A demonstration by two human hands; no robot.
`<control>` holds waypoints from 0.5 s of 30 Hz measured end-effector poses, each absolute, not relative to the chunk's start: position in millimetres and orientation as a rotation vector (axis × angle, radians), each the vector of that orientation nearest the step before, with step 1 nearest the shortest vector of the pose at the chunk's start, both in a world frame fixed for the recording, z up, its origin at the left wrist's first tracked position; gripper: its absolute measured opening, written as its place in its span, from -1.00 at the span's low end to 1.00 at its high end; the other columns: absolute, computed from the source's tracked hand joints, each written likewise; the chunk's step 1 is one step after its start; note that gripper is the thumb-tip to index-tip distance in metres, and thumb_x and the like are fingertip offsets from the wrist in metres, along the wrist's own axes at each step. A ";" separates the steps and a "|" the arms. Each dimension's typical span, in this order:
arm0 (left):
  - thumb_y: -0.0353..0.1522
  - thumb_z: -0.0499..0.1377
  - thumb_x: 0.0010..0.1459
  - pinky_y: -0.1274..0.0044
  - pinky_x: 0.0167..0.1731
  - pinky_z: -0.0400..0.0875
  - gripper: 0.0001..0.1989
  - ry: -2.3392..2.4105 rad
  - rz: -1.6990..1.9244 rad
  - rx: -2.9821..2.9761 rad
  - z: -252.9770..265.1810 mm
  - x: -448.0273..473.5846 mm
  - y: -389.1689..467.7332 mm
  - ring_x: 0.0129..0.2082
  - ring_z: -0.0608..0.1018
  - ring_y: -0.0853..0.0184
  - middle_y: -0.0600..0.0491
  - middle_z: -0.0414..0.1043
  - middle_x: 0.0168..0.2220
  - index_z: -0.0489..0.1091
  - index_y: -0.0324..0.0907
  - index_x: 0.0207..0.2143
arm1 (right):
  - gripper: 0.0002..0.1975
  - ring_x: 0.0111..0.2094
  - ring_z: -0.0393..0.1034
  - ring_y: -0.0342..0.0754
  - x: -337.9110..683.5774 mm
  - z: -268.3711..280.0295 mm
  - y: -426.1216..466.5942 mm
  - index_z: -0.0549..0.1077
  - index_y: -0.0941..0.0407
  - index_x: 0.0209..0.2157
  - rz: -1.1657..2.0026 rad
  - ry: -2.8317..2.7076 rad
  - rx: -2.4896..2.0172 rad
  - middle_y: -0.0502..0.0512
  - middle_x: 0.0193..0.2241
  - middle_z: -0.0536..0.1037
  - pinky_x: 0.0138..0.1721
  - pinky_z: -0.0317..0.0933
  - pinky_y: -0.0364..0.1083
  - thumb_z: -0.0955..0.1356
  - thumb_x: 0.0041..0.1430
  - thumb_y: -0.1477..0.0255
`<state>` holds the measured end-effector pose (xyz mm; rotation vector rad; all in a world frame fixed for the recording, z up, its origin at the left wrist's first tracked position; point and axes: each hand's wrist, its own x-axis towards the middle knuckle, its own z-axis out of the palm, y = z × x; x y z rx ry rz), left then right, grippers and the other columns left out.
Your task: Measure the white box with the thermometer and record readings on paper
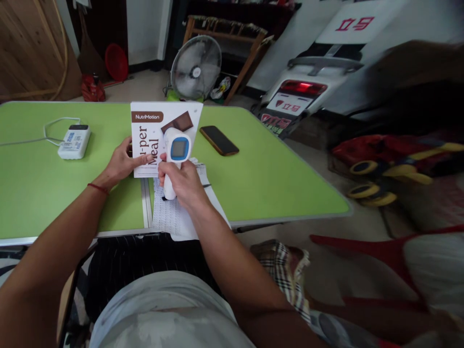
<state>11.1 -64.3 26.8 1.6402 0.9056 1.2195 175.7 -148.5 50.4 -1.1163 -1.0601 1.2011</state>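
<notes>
My left hand (125, 162) grips the lower left side of a white box (143, 135) marked NutriMotion, thumb across its front. The box stands upright over the green table (271, 169). In my right hand (181, 179) is a white infrared thermometer (167, 186) with a blue-framed grey screen facing me. My fingers wrap round its handle, and it covers part of the box's front right side. Beneath both hands lie sheets of paper with writing (181, 217); a dark pen-like tip (206, 185) shows at their right side.
A dark phone (219, 140) lies right of the box. To the left sits a white power adapter (75, 141) with a cable. Behind the table stand a fan (196, 67) and a white scooter (300, 92). A red chair (362, 245) is at the right.
</notes>
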 end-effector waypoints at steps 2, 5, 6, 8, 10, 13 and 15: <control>-0.07 0.54 -0.18 0.26 -0.10 0.56 -0.30 0.918 1.217 1.587 26.5 10.6 -64.8 -0.08 0.62 0.07 -0.10 0.59 -0.06 0.41 -0.20 -0.07 | -0.88 -0.58 0.22 -0.18 175.8 50.2 -148.9 0.37 0.04 -0.40 1.204 -1.059 -1.109 -0.14 -0.62 0.36 -0.50 0.19 -0.11 0.40 -0.01 0.42; -0.09 0.55 -0.19 0.25 -0.10 0.57 -0.28 0.892 1.199 1.523 25.3 9.3 -64.0 -0.06 0.61 0.07 -0.11 0.59 -0.05 0.39 -0.19 -0.03 | -0.88 -0.57 0.23 -0.18 177.0 50.1 -149.8 0.37 0.04 -0.38 1.209 -1.106 -1.088 -0.15 -0.62 0.36 -0.48 0.19 -0.11 0.40 0.01 0.41; -0.10 0.55 -0.19 0.25 -0.09 0.57 -0.28 0.876 1.194 1.515 25.0 8.8 -63.7 -0.05 0.61 0.06 -0.10 0.59 -0.05 0.40 -0.18 -0.04 | -0.88 -0.57 0.23 -0.18 177.5 50.3 -150.1 0.37 0.04 -0.37 1.209 -1.122 -1.085 -0.15 -0.62 0.36 -0.48 0.19 -0.11 0.40 0.02 0.40; -0.12 0.56 -0.18 0.24 -0.09 0.56 -0.30 0.854 1.193 1.511 24.6 8.2 -63.1 -0.04 0.61 0.06 -0.09 0.59 -0.05 0.40 -0.17 -0.04 | -0.88 -0.57 0.23 -0.17 178.2 51.4 -150.7 0.37 0.03 -0.36 1.213 -1.136 -1.087 -0.16 -0.61 0.36 -0.48 0.19 -0.11 0.39 0.03 0.38; -0.13 0.56 -0.17 0.24 -0.09 0.56 -0.31 0.846 1.199 1.514 24.6 7.9 -63.0 -0.04 0.61 0.06 -0.09 0.59 -0.05 0.40 -0.17 -0.04 | -0.87 -0.57 0.23 -0.17 178.3 53.1 -151.0 0.36 0.03 -0.37 1.225 -1.131 -1.095 -0.16 -0.62 0.36 -0.48 0.19 -0.11 0.39 0.03 0.38; -0.13 0.55 -0.16 0.25 -0.09 0.56 -0.32 0.836 1.215 1.520 25.2 7.8 -63.2 -0.03 0.60 0.06 -0.08 0.59 -0.05 0.40 -0.17 -0.04 | -0.89 -0.57 0.25 -0.17 177.6 56.0 -151.2 0.37 0.04 -0.39 1.248 -1.129 -1.098 -0.16 -0.63 0.37 -0.47 0.21 -0.10 0.39 0.01 0.39; -0.12 0.55 -0.15 0.26 -0.09 0.56 -0.33 0.825 1.220 1.533 25.7 7.7 -63.2 -0.03 0.60 0.06 -0.07 0.58 -0.04 0.41 -0.16 -0.04 | -0.90 -0.56 0.27 -0.15 177.3 56.9 -151.2 0.37 0.04 -0.42 1.232 -1.149 -1.097 -0.14 -0.62 0.39 -0.46 0.24 -0.09 0.40 0.02 0.38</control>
